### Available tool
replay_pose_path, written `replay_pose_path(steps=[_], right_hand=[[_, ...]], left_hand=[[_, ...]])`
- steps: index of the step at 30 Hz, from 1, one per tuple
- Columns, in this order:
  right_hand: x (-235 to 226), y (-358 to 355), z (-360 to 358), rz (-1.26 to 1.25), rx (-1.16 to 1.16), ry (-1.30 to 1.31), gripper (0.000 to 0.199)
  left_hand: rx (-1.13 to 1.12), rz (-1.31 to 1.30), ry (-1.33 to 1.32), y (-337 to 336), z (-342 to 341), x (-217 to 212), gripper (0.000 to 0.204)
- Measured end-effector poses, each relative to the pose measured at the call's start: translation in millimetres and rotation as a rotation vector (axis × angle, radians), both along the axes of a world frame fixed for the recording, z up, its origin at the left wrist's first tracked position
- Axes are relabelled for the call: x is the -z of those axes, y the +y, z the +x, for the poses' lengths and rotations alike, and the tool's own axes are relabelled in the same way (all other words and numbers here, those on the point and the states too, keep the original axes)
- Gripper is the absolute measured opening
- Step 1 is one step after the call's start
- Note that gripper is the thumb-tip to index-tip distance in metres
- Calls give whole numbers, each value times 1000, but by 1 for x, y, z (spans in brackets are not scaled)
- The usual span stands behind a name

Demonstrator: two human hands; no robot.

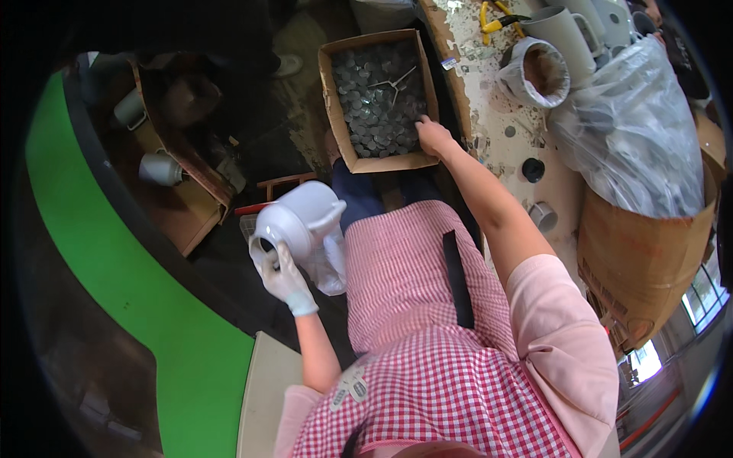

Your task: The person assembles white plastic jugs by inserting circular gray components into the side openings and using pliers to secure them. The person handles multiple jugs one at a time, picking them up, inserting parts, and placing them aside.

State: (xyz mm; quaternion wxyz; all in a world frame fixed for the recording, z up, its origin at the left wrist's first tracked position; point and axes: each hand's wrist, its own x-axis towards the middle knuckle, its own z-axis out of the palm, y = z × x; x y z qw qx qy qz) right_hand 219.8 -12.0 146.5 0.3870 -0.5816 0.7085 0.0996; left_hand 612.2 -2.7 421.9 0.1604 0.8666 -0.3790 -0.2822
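Note:
My left hand (pixel 286 281), in a white glove, grips a white plastic jug-shaped part (pixel 299 221) with a handle, held in front of my lap. My right hand (pixel 433 136), bare, reaches forward into a cardboard box (pixel 345 141) on the floor. The box is filled with several small grey round discs (pixel 374 99), and my fingers rest on them at the box's right side; whether they hold a disc is hidden. A metal wire piece (pixel 397 80) lies on top of the discs. I wear a pink checked apron.
A worn workbench (pixel 492 130) at the right carries white jug parts (pixel 561 30), a clear plastic bag of parts (pixel 630 130), yellow pliers (pixel 496 19) and a brown paper sack (pixel 637 259). More white jugs (pixel 160 169) sit in a cardboard box at the left, beside a green surface (pixel 114 282).

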Motion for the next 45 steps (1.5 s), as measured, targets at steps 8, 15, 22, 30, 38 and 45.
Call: replay_pose_path(steps=[8,15,22,30,38,45], right_hand=[[130,-20,11,200,-25,81,59],[126,-6,7,-134,138,-84,35],[-3,3,-19,-119,855,-710,18],[-209,96,-104,-58,1104,-1007,32],[-328,150,-153,-143,1139,-1033,30],[-387,165,-153,-93,1322,-1250,26]], left_hand=[[104,-113,130,99,-77,31,17],[69,-28,295,110,-121,42,18],[543,-253,257,77,-160,15,34],[1001,-528,120,15,-239,-69,41],[814,55,253,-59,-302,-194,43],[1221,576,-277,-43,-355,-135,84]])
